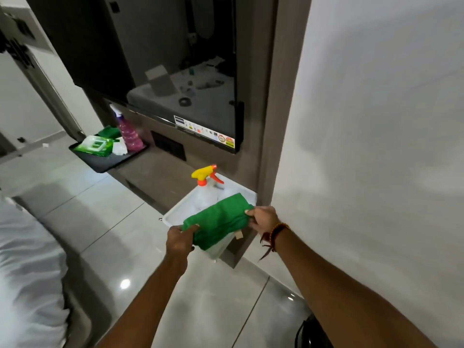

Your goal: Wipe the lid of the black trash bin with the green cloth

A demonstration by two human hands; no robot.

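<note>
Head view: both hands grip folded green microfibre cloth (218, 219) over white plastic tray (173, 215); left hand (179, 241) pinches lower-left edge, right hand (263, 219) pinches upper-right corner. Clear spray bottle with yellow-orange trigger (207, 183) stands in tray behind cloth. Dark rounded object (311, 334), bottom right, partly cut off

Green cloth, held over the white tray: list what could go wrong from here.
1. The green cloth hangs between the left hand and the right hand, close to the spray bottle in the white tray; a careless pull might topple it.
2. The black bin is barely visible at the frame's bottom edge, so reaching it means turning away from the tray.
</note>
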